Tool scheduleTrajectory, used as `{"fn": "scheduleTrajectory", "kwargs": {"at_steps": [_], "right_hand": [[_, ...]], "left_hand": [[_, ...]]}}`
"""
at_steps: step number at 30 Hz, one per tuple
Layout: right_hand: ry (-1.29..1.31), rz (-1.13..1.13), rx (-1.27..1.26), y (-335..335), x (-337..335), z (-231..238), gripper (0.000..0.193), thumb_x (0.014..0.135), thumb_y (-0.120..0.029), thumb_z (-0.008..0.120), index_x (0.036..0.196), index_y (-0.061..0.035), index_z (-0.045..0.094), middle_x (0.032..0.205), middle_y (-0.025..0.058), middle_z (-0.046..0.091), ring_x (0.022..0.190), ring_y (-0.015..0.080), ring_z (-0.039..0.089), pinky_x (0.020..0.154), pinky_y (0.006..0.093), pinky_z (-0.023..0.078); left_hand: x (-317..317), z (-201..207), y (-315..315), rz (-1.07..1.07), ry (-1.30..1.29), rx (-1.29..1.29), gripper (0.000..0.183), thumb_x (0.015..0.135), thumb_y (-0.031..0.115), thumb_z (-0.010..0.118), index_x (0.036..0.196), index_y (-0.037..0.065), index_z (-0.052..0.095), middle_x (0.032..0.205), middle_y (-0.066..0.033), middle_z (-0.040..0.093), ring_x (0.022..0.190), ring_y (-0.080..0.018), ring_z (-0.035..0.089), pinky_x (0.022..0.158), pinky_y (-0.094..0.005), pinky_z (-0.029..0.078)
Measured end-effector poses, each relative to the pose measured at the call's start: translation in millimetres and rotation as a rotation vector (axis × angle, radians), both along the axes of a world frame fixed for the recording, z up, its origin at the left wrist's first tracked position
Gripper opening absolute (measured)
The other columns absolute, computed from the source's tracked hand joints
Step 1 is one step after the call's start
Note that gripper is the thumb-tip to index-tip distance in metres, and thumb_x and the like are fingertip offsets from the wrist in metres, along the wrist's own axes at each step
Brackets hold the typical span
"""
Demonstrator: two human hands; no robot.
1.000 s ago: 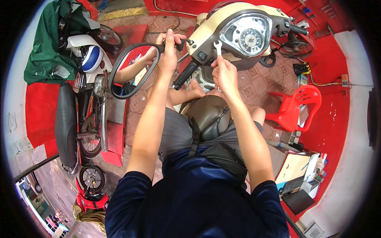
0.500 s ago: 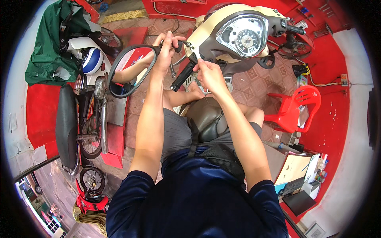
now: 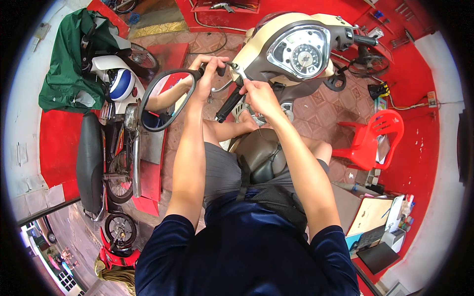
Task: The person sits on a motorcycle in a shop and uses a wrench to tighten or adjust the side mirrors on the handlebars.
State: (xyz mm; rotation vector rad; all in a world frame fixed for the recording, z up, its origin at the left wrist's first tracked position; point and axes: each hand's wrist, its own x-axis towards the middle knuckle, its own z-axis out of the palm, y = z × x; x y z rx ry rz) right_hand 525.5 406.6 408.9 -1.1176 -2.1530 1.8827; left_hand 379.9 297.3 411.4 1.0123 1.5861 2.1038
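I sit astride a cream and brown scooter (image 3: 274, 37), its round speedometer (image 3: 302, 56) in front of me. My left hand (image 3: 206, 76) is closed around the stem of an oval black rear-view mirror (image 3: 165, 101), just left of the handlebar. My right hand (image 3: 261, 96) grips a silver wrench (image 3: 240, 71). The wrench's far end meets the small fitting where the mirror stem joins the handlebar. Below it, the black left handlebar grip (image 3: 230, 105) points toward me, with neither hand on it.
On the left stand a motorcycle with a black seat (image 3: 90, 163) and a white one under a green cover (image 3: 69, 64). A red plastic chair (image 3: 368, 143) is at the right, near a desk with papers (image 3: 370, 214). A red tool shelf (image 3: 224, 6) hangs at the back.
The wrench has turned slightly and now slants more to the left. My left hand's raised fingers have lowered and curled in by the stem. The whole view has shifted a little.
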Motion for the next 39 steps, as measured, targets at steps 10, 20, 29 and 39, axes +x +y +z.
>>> {"fn": "scheduleTrajectory", "kwargs": {"at_steps": [10, 20, 29, 39], "right_hand": [[-0.009, -0.004, -0.053, -6, -12, 5, 0.044, 0.097, -0.036, 0.045, 0.082, -0.0009, 0.067, 0.061, 0.0095, 0.061, 0.058, 0.0206, 0.060, 0.059, 0.0370, 0.046], [0.239, -0.412, 0.361, -66, -47, -36, 0.044, 0.099, -0.032, 0.043, 0.078, -0.0010, 0.066, 0.059, 0.0112, 0.060, 0.055, 0.0229, 0.060, 0.058, 0.0382, 0.046], [0.499, -0.580, 0.114, -85, -76, -71, 0.039, 0.104, -0.033, 0.034, 0.085, -0.0034, 0.052, 0.055, 0.0038, 0.050, 0.040, 0.0134, 0.045, 0.039, 0.0305, 0.036], [0.309, -0.233, -0.374, -65, -33, -18, 0.036, 0.104, -0.029, 0.033, 0.094, 0.0005, 0.051, 0.058, 0.0044, 0.046, 0.037, 0.0125, 0.042, 0.036, 0.0292, 0.041]], "left_hand": [[7, -1, 11, 0.141, -0.165, -0.033, 0.035, 0.101, 0.033, 0.047, 0.079, 0.007, 0.052, 0.082, -0.0098, 0.064, 0.065, -0.0079, 0.049, 0.059, -0.0217, 0.035], [-12, -7, 6, 0.023, -0.219, 0.010, 0.036, 0.101, 0.033, 0.047, 0.077, 0.007, 0.054, 0.084, -0.0132, 0.067, 0.059, -0.0050, 0.052, 0.042, -0.0176, 0.021], [-27, -7, 13, -0.175, -0.384, 0.100, 0.035, 0.101, 0.030, 0.043, 0.072, 0.010, 0.042, 0.070, -0.0065, 0.053, 0.088, -0.0172, 0.064, 0.041, -0.0169, 0.024], [-27, -7, 8, -0.141, -0.410, 0.114, 0.034, 0.099, 0.029, 0.049, 0.073, 0.009, 0.043, 0.070, -0.0073, 0.055, 0.084, -0.0172, 0.064, 0.040, -0.0170, 0.025]]}}
